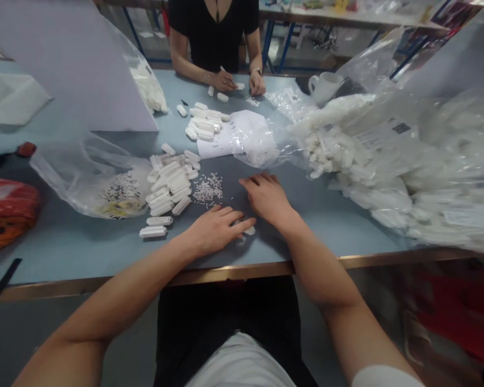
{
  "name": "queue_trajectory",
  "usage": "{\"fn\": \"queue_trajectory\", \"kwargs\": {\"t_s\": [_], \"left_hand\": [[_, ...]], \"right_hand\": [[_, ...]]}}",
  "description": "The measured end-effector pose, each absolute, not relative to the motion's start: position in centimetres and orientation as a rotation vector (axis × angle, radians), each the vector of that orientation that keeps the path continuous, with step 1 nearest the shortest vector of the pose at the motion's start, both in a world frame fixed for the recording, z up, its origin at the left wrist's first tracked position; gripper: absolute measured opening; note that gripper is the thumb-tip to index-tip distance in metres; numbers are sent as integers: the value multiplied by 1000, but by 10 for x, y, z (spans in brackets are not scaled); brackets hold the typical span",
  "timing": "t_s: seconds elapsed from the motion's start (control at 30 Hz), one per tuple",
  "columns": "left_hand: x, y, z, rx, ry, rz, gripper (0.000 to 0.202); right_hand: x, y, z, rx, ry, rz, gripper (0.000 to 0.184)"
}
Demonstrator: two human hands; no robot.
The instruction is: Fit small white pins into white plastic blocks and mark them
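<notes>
My left hand [215, 230] is palm down near the table's front edge. Its fingers lie over a small whitish plastic piece [249, 230], mostly hidden beneath them. Farther to the right, my right hand [268, 199] rests low over the table with its fingers apart, and I see nothing in it. Just beyond my left fingertips is a loose scatter of tiny white pieces [208, 189]. Left of it lies a heap of white oblong plastic cases [169, 180], two of them set apart at the near side.
A clear bag [80, 183] of small parts lies left. Large stuffed plastic bags [387, 161] crowd the right, with a white mug [325, 87] behind. Across the table a person [215, 43] handles similar cases beside a paper sheet [213, 146]. A pale panel [105, 80] stands left.
</notes>
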State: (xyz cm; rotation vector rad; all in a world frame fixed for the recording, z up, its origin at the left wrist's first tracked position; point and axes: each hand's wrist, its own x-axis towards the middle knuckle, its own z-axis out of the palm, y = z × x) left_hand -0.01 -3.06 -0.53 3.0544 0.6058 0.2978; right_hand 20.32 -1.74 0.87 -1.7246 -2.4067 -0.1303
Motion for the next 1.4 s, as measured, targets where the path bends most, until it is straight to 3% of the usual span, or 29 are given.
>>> {"fn": "queue_trajectory", "kwargs": {"t_s": [0.2,0.57,0.87,1.1,1.3,1.4], "left_hand": [[-6,-22,-8,2895,771,239,25],[-21,-9,-9,2843,1150,425,32],[-19,-13,-3,2895,873,192,25],[-21,-12,-11,2916,841,293,29],[-25,-10,-9,2824,888,224,43],[-27,-11,-8,2800,902,179,41]], "right_hand": [[205,-17,8,-1711,-2415,-96,40],[198,-23,6,-1635,-2448,-79,36],[190,-16,-3,-1578,-2549,-9,25],[179,-9,-14,-1529,-2630,-182,25],[185,-12,-11,-1603,-2378,86,19],[187,-20,-4,-1551,-2234,211,17]]}}
